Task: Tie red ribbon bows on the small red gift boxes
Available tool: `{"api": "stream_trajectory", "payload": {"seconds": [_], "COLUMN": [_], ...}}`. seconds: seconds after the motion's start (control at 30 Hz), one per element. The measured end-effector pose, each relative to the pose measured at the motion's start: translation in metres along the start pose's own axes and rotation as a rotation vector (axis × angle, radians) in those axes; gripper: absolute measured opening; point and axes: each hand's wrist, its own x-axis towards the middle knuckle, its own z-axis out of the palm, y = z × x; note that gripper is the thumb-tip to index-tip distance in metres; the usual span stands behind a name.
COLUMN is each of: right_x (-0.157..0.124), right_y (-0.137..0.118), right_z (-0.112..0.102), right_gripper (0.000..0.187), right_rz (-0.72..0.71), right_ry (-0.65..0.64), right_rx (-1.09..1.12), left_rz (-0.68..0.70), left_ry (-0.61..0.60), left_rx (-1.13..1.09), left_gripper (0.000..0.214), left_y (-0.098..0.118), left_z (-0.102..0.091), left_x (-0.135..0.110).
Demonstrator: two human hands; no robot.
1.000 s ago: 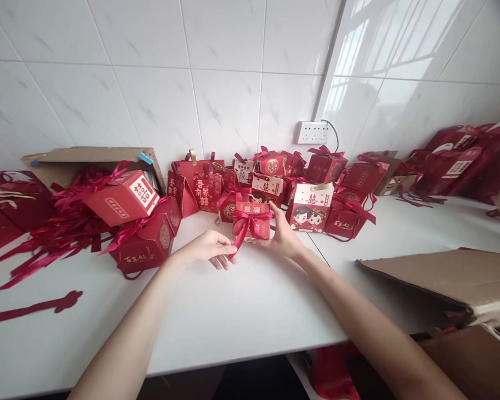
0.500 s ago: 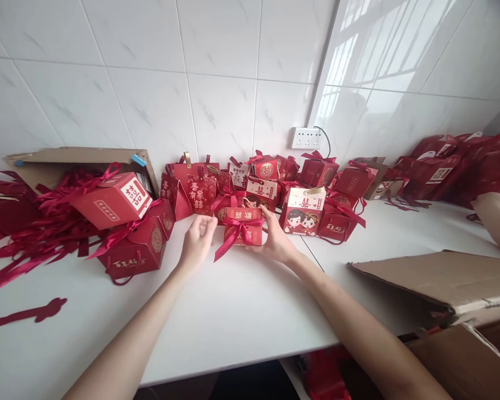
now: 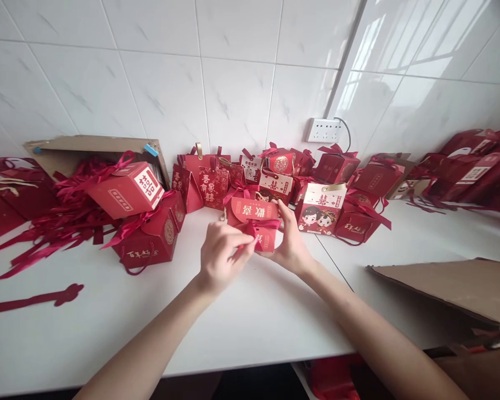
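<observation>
A small red gift box [image 3: 249,210] with gold characters is tilted so that its flap side faces me, in the middle of the table. My right hand [image 3: 292,243] grips it along its right side, thumb and fingers around the edge. Across the box runs a dark pink ribbon [image 3: 268,224] tied in a bow. My left hand [image 3: 225,256] is closed in a pinch at the bow's left part, covering some of the ribbon and the box's lower left corner.
Behind stand several red gift boxes, among them a white-topped cartoon couple box [image 3: 321,209]. Stacked boxes [image 3: 145,244] and loose ribbons [image 3: 29,244] lie left. A cardboard flap [image 3: 445,283] juts in at right. A power socket [image 3: 324,130] is on the tiled wall.
My left hand has come in from beside the box and now pinches its ribbon. The box has tipped, showing more of its flap. The view has shifted, and another person's arm at right is gone.
</observation>
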Motion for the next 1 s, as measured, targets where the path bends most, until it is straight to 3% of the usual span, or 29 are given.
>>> {"api": "stream_trajectory", "payload": {"seconds": [0.1,0.23,0.47,0.67,1.0], "right_x": [0.001,0.000,-0.003,-0.002,-0.001], "right_y": [-0.009,-0.019,-0.028,-0.031,-0.033], "right_z": [-0.001,-0.001,-0.003,-0.004,-0.004], "right_gripper": [0.103,0.102,0.103,0.097,0.094], "right_rz": [-0.042,-0.074,-0.045,-0.094,-0.088], "right_ry": [0.065,0.126,0.123,0.183,0.201], "right_rx": [0.016,0.049,0.078,0.004,-0.025], "left_rz": [0.153,0.239,0.203,0.099,0.056], "left_ry": [-0.021,-0.023,-0.052,0.014,0.029], "left_rx": [0.041,0.115,0.136,0.106,0.119], "left_gripper": [0.017,0.019,0.016,0.015,0.023], "left_y": [0.009,0.018,0.029,0.037,0.044], "left_z": [-0.006,-0.013,-0.024,-0.025,-0.024], "left_x": [0.006,0.013,0.019,0.023,0.028]}}
